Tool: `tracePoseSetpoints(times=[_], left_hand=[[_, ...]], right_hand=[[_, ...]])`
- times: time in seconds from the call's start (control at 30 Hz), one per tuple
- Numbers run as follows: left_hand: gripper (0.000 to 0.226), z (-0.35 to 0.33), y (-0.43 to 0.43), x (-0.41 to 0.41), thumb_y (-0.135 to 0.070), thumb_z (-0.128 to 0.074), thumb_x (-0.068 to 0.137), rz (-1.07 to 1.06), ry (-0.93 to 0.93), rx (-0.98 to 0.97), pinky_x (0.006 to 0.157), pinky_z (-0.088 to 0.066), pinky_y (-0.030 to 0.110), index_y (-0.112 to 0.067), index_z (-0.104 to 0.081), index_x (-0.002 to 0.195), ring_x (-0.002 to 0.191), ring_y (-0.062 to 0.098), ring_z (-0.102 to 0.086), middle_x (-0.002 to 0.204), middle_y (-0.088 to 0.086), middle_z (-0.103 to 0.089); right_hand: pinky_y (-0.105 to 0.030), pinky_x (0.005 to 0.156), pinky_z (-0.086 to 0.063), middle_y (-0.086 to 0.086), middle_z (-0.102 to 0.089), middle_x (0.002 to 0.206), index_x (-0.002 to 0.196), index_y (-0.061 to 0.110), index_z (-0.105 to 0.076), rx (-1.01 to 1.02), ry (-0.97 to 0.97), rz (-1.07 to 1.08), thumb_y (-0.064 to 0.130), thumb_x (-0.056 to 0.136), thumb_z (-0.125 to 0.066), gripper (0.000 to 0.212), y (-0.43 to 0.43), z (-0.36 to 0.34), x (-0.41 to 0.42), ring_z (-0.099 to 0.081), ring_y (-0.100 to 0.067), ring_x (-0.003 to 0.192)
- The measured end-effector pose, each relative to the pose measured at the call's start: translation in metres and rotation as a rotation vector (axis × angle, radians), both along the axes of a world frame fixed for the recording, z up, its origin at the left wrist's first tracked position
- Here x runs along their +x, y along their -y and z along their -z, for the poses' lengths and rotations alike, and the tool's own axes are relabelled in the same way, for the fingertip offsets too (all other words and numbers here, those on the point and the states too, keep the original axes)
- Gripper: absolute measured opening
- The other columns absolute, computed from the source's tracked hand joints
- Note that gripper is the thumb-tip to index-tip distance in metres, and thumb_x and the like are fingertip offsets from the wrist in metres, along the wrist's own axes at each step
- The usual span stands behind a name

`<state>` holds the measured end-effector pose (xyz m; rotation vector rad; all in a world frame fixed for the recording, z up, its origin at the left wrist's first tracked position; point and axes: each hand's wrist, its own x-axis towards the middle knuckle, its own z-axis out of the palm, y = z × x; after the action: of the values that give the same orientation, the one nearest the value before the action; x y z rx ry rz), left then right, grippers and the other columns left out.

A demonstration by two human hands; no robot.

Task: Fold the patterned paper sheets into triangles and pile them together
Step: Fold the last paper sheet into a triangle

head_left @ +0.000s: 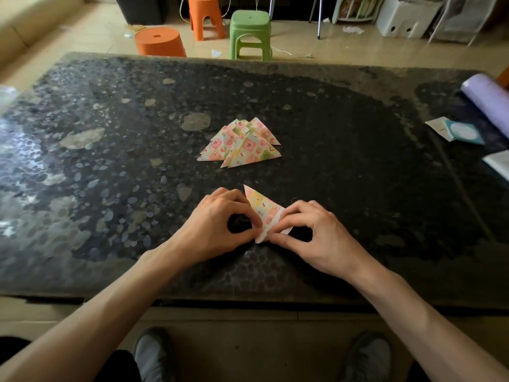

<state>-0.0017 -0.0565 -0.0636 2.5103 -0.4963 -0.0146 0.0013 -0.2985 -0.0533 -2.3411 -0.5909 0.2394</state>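
A patterned paper sheet point(263, 209), pink, yellow and green, is partly folded into a triangle near the table's front edge, with its white underside showing along the lower edge. My left hand point(217, 224) pinches its left side with thumb and forefinger. My right hand point(311, 232) pinches its lower right edge. Farther back, in the middle of the dark speckled table point(110, 161), lies a pile of folded paper triangles point(242, 143) of the same pattern, overlapping one another.
At the table's right edge lie a lilac roll point(487, 97), a teal and white packet point(457, 130) and a book corner point(498, 164). Beyond the table stand two orange stools point(161, 42) point(205, 16) and a green stool point(250, 34). My shoes show below the table.
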Motion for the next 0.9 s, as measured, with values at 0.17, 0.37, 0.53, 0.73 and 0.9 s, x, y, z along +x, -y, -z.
tracePoseSetpoints(times=[0.17,0.37,0.53,0.73,0.9], left_hand=[[0.017,0.001,-0.002,0.001,-0.056,-0.070,0.082,0.012,-0.020,-0.011,0.099,-0.046,0.043,-0.044,-0.074,0.093,0.112,0.004,-0.048,0.107,-0.025,-0.057],[0.024,0.002,0.000,0.001,-0.063,-0.065,0.083,0.014,-0.027,-0.025,0.100,-0.045,0.042,-0.044,-0.077,0.093,0.112,0.002,-0.048,0.106,-0.024,-0.058],[0.035,0.006,-0.001,0.000,-0.076,-0.062,0.078,0.013,-0.014,-0.025,0.100,-0.045,0.043,-0.045,-0.073,0.090,0.113,0.003,-0.047,0.108,-0.024,-0.057],[0.026,0.007,0.000,0.001,-0.070,-0.068,0.079,0.008,-0.009,-0.030,0.099,-0.045,0.043,-0.046,-0.071,0.088,0.113,0.003,-0.047,0.107,-0.023,-0.057],[0.030,0.006,0.001,0.000,-0.071,-0.067,0.078,0.006,-0.024,-0.028,0.102,-0.043,0.042,-0.047,-0.071,0.094,0.116,0.004,-0.046,0.110,-0.023,-0.057]], right_hand=[[-0.022,0.084,-0.044,0.024,-0.064,0.100,0.094,0.043,-0.078,-0.005,-0.071,0.068,0.053,0.087,-0.074,0.012,-0.001,0.000,0.002,-0.051,0.002,0.107],[-0.013,0.073,-0.035,0.020,-0.061,0.091,0.088,0.041,-0.074,-0.080,-0.010,0.151,0.049,0.090,-0.072,0.009,-0.009,0.000,-0.002,-0.048,0.003,0.099],[-0.011,0.073,-0.035,0.019,-0.060,0.090,0.085,0.036,-0.069,-0.105,0.052,0.193,0.046,0.088,-0.075,0.011,-0.015,0.005,-0.005,-0.048,-0.001,0.098],[-0.019,0.074,-0.041,0.017,-0.060,0.088,0.085,0.033,-0.070,-0.098,0.085,0.213,0.042,0.088,-0.076,0.012,-0.016,0.011,-0.006,-0.050,-0.005,0.095],[-0.021,0.075,-0.044,0.017,-0.060,0.088,0.087,0.033,-0.070,-0.104,0.096,0.218,0.043,0.089,-0.075,0.012,-0.018,0.011,-0.007,-0.050,-0.005,0.094]])
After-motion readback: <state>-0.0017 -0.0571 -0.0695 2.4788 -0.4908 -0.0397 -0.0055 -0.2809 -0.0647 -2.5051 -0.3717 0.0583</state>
